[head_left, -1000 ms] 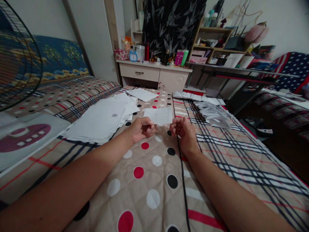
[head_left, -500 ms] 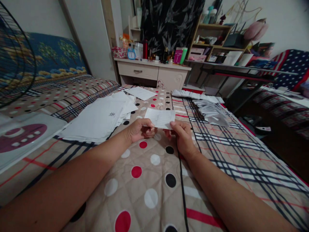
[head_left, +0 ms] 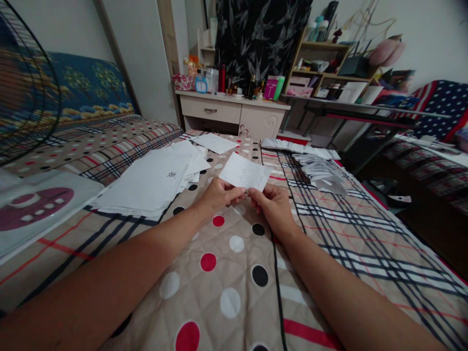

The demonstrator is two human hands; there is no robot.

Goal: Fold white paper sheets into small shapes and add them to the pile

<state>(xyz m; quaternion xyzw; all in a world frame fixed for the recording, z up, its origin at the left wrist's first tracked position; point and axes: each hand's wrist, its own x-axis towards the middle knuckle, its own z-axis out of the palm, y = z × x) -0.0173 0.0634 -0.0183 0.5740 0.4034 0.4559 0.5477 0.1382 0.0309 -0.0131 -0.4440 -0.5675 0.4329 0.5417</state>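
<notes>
Between my two hands, above the bed, is a small white sheet of paper [head_left: 244,170] covered with faint printed lines. My left hand [head_left: 222,193] pinches its lower left edge, thumb on top. At the lower right edge my right hand [head_left: 271,202] grips it too, with the thumb close to the other thumb. The paper is tilted, its right side lower. To the left of my hands lies a pile of large white sheets [head_left: 142,183], the top one bearing a dark handwritten mark. Another white sheet [head_left: 215,142] lies beyond it.
Stacks of folded papers [head_left: 321,170] lie at the right on the patterned bedspread [head_left: 234,292]. A plastic bag with a purple print [head_left: 36,204] and a black fan guard [head_left: 29,87] are at the left. A dresser [head_left: 226,111] stands beyond the bed.
The paper has turned clockwise and tilted, showing more of its face. My left thumb has come across onto its lower edge, and my right thumb has slid inward toward it.
</notes>
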